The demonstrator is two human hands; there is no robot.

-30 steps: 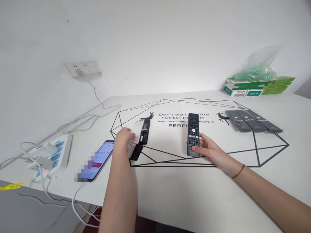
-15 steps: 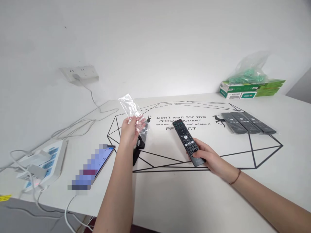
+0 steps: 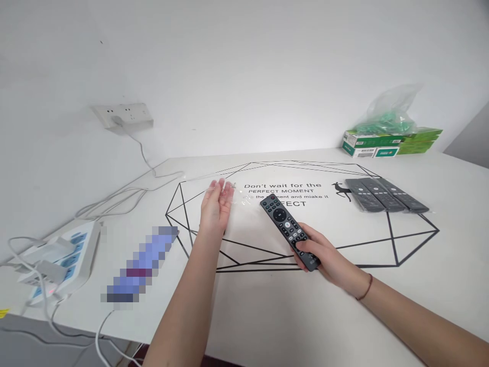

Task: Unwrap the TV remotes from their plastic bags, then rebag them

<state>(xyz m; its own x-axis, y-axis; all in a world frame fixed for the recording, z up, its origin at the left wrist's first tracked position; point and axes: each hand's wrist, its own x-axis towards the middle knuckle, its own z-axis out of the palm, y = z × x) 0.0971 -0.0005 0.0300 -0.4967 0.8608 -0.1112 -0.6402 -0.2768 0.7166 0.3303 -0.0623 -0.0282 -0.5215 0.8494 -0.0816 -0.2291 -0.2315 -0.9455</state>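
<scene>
My right hand (image 3: 317,250) is wrapped round the lower end of a dark grey remote control (image 3: 280,215), thumb on its lower buttons. The remote is tilted with its buttons up and its top end pointing to the far left. My left hand (image 3: 216,206) is to the left of it, with a clear thin plastic sleeve (image 3: 244,197) pinched between thumb and fingers. The sleeve is hard to see against the white table; one part sticks out to the right towards the remote's top end. Dark items behind my left hand are almost wholly hidden.
Several wrapped remotes (image 3: 376,193) lie side by side at the right. Green-and-white boxes (image 3: 369,142) under a plastic bag (image 3: 393,109) stand at the back right. To the left are a phone (image 3: 141,265), a power strip (image 3: 82,260) and loose cables (image 3: 114,201).
My left hand has turned and moved slightly right, and the sleeve has swung from upright to nearly level. The remote has shifted a little left and tilted towards me.
</scene>
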